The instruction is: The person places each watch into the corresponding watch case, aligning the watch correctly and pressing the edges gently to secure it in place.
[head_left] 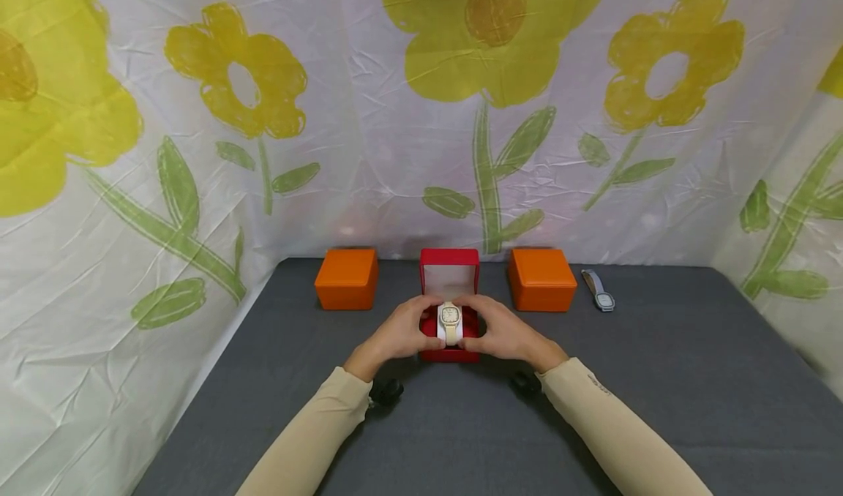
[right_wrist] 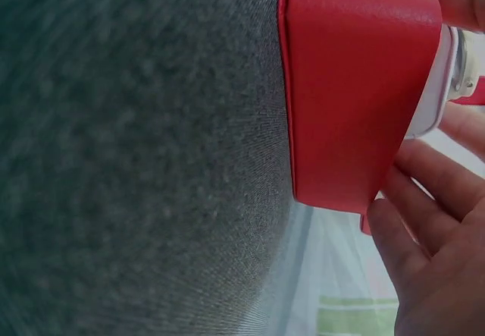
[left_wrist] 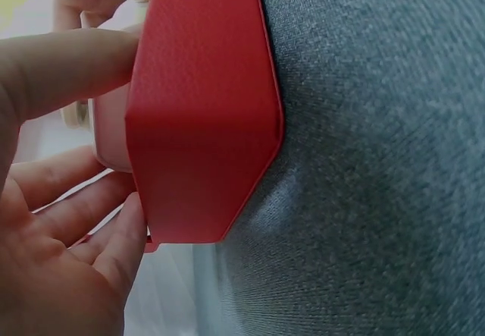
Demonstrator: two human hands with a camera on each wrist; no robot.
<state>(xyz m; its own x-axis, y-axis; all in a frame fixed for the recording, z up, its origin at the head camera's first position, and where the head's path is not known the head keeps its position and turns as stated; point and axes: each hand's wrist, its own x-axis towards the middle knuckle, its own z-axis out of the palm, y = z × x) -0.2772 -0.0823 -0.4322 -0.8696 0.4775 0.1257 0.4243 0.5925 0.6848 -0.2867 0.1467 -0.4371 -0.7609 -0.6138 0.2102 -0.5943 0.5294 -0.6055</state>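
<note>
A red watch box [head_left: 450, 358] stands on the dark grey table with its lid [head_left: 450, 257] raised at the back. In its opening sits a white watch cushion [head_left: 441, 332] [left_wrist: 114, 135] [right_wrist: 433, 97], partly above the rim. Strapped around the cushion is a cream-banded wristwatch [head_left: 451, 316] with a squarish pale dial. My left hand [head_left: 403, 331] grips the cushion's left side, thumb in front and fingers behind. From the right, my right hand [head_left: 506, 332] holds the other side the same way. The cushion's lower part is hidden inside the box.
A closed orange box [head_left: 347, 280] stands to the back left. Another orange box [head_left: 543, 280] is at the back right. Beside it lies a second wristwatch [head_left: 599, 291] with a pale strap. A flower-printed cloth [head_left: 369, 152] hangs behind the table.
</note>
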